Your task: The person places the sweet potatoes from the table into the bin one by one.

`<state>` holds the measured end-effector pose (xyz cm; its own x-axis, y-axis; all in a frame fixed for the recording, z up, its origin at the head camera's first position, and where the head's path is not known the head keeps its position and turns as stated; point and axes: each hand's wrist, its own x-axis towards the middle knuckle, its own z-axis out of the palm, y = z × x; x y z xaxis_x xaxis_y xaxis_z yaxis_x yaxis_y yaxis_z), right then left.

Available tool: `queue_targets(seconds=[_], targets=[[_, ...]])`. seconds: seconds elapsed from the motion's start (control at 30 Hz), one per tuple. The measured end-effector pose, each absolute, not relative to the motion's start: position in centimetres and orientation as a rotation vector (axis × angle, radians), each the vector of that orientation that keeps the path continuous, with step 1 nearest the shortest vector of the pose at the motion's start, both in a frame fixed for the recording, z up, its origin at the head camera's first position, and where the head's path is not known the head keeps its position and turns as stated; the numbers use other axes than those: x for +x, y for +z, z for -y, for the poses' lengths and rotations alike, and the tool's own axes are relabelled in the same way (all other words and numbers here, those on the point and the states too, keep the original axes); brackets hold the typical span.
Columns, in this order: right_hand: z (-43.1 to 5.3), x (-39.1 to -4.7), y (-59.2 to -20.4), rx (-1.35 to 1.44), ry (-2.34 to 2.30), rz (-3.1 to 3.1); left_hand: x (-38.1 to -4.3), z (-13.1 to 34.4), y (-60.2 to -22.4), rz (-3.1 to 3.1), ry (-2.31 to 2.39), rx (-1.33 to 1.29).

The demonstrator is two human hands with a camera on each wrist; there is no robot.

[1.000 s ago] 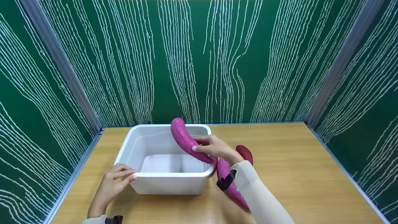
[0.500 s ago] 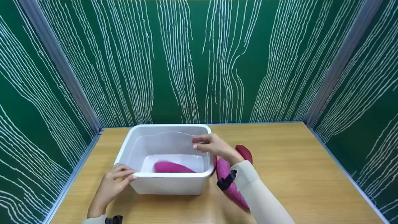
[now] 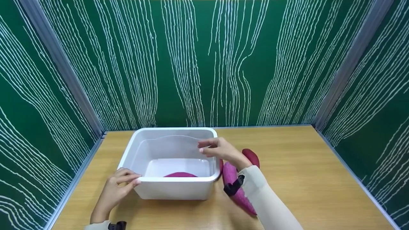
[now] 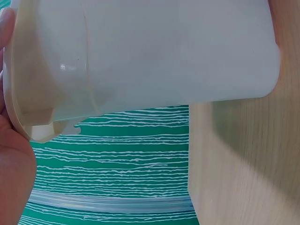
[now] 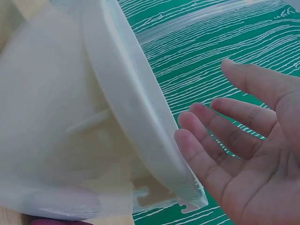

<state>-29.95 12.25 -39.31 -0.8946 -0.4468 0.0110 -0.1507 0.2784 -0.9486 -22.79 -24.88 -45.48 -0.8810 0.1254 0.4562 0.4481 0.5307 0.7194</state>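
My left hand [image 3: 116,188] pinches the front left corner of a white plastic bin [image 3: 174,189], its thumb and fingers at the rim. In the left wrist view, the hand [image 4: 15,166] shows at the left edge beside the bin's rim. Above the bin's right side hovers my right hand [image 3: 220,149], holding nothing. The right wrist view shows its fingers spread and loosely bent, next to the bin's rim [image 5: 133,93]. Inside the bin lies a long magenta vegetable [image 3: 180,174], mostly hidden by the front wall.
Right of the bin, a similar magenta vegetable [image 3: 229,172] lies on the wooden table [image 3: 303,185], partly under my right forearm. A dark red vegetable [image 3: 251,157] shows behind that wrist. Another dark red piece [image 3: 220,165] peeks out at the bin's right wall. Green white-lined panels [image 3: 204,64] surround the table.
My right hand has let go of the magenta vegetable, which dropped into the bin and settled behind the front wall. Both hands have stayed nearly in place.
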Motion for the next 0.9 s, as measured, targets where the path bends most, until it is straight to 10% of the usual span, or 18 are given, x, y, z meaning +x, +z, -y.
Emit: queue_targets(seconds=[0.9], targets=[[-15.0, -29.4, -39.7, -0.387, -1.784, -2.216, -23.0, 24.6, -46.0, 2.389, -1.248, -0.433]])
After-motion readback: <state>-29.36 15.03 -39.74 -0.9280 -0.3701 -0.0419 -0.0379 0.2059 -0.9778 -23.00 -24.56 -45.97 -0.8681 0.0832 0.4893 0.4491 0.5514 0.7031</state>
